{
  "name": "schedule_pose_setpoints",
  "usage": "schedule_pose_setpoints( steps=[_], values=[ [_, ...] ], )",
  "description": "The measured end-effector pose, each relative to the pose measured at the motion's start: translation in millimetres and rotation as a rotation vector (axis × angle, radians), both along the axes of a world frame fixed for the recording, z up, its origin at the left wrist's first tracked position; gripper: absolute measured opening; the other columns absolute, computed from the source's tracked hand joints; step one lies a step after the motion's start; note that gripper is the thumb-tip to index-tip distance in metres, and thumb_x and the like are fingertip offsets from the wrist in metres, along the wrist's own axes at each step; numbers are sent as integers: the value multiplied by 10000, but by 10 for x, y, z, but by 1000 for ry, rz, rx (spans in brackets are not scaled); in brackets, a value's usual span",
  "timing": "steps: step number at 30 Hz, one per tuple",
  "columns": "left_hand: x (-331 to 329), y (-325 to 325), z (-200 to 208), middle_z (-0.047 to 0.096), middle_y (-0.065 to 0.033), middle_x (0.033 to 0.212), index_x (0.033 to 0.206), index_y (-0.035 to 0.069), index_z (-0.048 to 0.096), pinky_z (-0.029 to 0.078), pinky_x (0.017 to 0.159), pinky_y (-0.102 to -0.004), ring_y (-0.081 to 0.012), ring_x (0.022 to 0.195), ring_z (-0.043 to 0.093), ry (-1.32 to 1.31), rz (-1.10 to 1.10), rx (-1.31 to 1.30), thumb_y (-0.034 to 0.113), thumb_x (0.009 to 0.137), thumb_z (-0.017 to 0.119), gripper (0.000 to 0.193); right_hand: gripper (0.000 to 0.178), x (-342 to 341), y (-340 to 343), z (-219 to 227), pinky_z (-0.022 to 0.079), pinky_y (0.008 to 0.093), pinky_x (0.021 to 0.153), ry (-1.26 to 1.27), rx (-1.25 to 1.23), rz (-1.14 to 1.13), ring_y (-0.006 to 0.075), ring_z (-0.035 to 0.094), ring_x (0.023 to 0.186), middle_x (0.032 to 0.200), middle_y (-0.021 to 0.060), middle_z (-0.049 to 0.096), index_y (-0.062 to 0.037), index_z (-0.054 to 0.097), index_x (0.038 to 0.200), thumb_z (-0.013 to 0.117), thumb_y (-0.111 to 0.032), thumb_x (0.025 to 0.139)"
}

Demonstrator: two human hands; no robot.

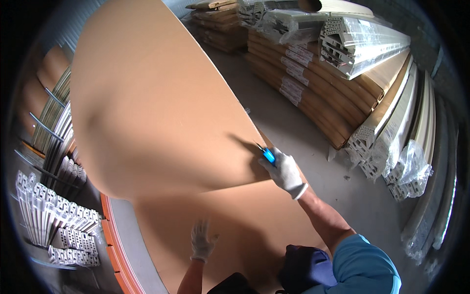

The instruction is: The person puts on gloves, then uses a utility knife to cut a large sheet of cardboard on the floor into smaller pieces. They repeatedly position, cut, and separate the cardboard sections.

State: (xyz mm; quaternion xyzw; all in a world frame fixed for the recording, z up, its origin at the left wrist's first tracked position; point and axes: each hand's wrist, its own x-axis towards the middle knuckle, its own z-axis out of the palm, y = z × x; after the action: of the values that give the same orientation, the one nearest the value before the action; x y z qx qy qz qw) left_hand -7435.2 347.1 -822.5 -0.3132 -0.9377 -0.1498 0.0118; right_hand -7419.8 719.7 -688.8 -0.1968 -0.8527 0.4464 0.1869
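A large sheet of brown cardboard point(147, 98) stretches away in front of me. Its near edge lies over another brown cardboard piece point(235, 210) closest to my body. My right hand point(286, 171), in a white knit glove, is closed around a blue-handled utility knife point(268, 155). The knife's tip points away and to the left, near the right edge of the far sheet, and casts a shadow on it. Over the nearer cardboard, my left hand point(202, 240), also gloved, has its fingers spread and grips nothing. Whether it touches the surface I cannot tell.
Stacked long brown cartons point(303, 78) stand on the right, topped by plastic-wrapped white profiles point(364, 44). More wrapped profiles point(391, 152) lie beside them. Left of the cardboard run an orange beam point(113, 245) and a rack holding white perforated profiles point(54, 206). Grey floor point(333, 181) shows between.
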Motion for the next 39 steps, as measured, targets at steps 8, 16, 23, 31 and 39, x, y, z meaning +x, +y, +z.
schedule_pose_setpoints(
  steps=[8,16,23,31,39],
  values=[
    [-54,-108,-103,434,-196,1367,1396,144,446,330,1052,-543,-418,1283,384,10,-18,3,365,774,744,725,209,472,480,-478,467,325,800,-120,-40,24,132,538,891,969,64,652,11,613,1068,637,-35,865],
    [-1055,363,-307,403,-217,1412,1424,108,393,333,1050,-529,-417,1289,375,180,-75,61,398,785,731,779,303,-603,1304,-73,483,456,811,413,581,-343,411,607,957,1063,189,647,-59,595,1152,633,-205,890],
    [-1657,449,-775,237,-181,1545,1492,192,291,261,1107,-538,-382,1413,232,-308,70,-164,506,749,732,919,335,-344,187,-700,501,419,823,21,112,48,350,627,969,1066,150,647,-98,598,1157,666,-274,879],
    [-1469,162,-913,122,-53,1603,1501,342,240,162,1104,-646,-343,1468,64,-516,183,-434,585,683,745,991,390,493,-371,-1710,489,431,878,-617,16,322,324,622,1034,1120,114,654,-144,600,1201,604,-395,902],
    [-1466,-358,-1173,245,-68,1561,1450,308,353,176,1094,-644,-359,1430,206,-320,290,-236,614,718,689,862,391,429,-353,-2302,510,395,797,-624,39,214,320,665,923,1015,170,684,-94,617,1167,665,-340,867]
  ],
)
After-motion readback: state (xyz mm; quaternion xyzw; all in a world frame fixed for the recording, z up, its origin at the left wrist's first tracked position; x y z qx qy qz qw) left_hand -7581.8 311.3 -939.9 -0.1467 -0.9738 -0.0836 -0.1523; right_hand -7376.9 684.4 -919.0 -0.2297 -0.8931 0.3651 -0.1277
